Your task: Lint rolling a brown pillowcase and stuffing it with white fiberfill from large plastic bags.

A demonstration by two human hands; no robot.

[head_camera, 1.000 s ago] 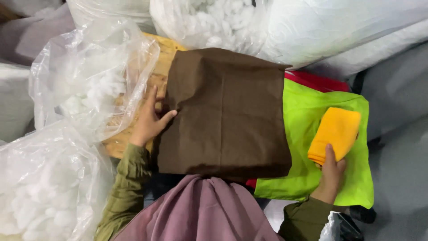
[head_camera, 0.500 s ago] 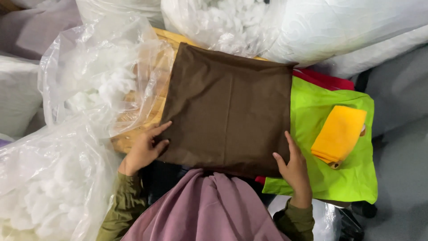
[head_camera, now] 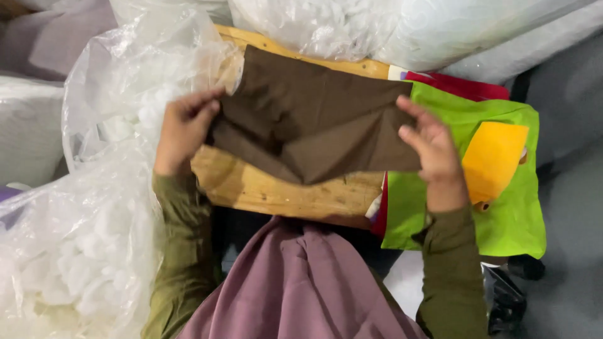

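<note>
Now the left hand [head_camera: 183, 129] is pinching the left edge of a dark brown square of woven cloth [head_camera: 301, 119], fingers closed on the fabric, while the right hand [head_camera: 433, 154] is clamping the cloth's right edge in the same way. Between the two hands the brown cloth is hanging slightly lifted, its long axis running left to right, and its near edge is drooping in a pointed fold over the pale wooden table [head_camera: 282, 191]. Each hand is equally near its own end, so neither is leading. Right of the brown cloth a lime-green fabric sheet [head_camera: 502, 213] is lying over a red one [head_camera: 458, 85], with a folded orange cloth [head_camera: 493, 160] resting on the green. Left of the brown cloth, clear plastic bags of white fibre stuffing [head_camera: 119, 107] are crowding the table.

Half a second ago the brown cloth was lying flat and covering most of the wood, both hands pressing at its near corners; now it is raised and bare wood is showing beneath it.
</note>
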